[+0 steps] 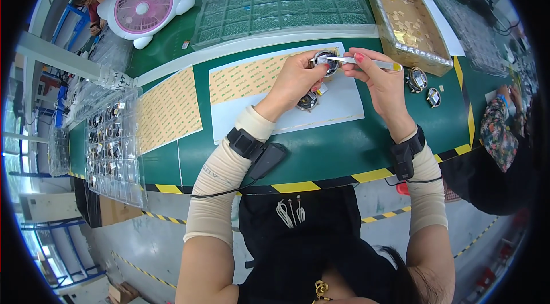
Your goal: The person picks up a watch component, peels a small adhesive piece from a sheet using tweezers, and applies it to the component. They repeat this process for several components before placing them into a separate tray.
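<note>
My left grip [299, 77] pinches the small round part [325, 62] while my right [378, 77] pinches tweezers [358, 61]; I'd keep the tip steady over it

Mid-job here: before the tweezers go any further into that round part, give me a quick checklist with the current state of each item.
1. Left hand has the round part pinched and raised off the white sheet: ok.
2. Right hand has a grip on the tweezers: ok.
3. Tweezer tip is at the part's face: ok.
4. Something is held in the tip: cannot tell, too small.
5. Second round part lies on the sheet below, apart from the tweezers: ok.
6. Sticker sheet lies close by the left hand: ok.
</note>
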### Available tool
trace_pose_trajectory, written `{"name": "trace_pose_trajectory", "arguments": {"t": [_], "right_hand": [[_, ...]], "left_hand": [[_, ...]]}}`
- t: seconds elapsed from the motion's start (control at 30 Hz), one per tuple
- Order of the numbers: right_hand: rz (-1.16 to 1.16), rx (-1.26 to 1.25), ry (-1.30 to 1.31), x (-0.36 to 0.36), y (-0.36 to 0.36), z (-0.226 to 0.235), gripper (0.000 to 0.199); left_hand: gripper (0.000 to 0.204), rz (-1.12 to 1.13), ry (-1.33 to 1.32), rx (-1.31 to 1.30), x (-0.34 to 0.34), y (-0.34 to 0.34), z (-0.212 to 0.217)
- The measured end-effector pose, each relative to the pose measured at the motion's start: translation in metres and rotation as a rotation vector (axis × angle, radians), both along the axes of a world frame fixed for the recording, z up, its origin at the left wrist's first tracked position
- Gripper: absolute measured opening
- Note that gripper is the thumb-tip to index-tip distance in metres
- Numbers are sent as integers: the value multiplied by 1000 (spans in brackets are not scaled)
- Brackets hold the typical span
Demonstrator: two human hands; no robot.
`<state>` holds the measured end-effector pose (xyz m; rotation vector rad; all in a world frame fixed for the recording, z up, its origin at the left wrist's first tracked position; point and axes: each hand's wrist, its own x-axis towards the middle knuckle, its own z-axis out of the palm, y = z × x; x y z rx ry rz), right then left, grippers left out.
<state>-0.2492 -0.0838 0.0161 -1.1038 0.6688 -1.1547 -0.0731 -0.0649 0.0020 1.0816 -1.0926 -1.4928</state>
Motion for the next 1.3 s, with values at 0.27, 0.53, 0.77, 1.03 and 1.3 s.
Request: {"name": "trace_pose_trajectory", "arguments": {"t": [0.27,0.53,0.77,1.03,1.3], "right_hand": [[-29,-37,29,1,1,-1,23],[-50,-175,154,3,3,3,22],[-62,36,13,0,-2,-2,24],[-34,55,-20,-2,-4,-2,25],[-73,-428,185,-7,-2,0,24]], "left_hand": [[23,-61,-11,29,1,1,1],[22,-56,-120,-16,2,-1,-1],[30,-126,106,28,-2,3,8],[24,-166,1,6,5,-1,0],[31,-105,80,145,11,-3,3]]}}
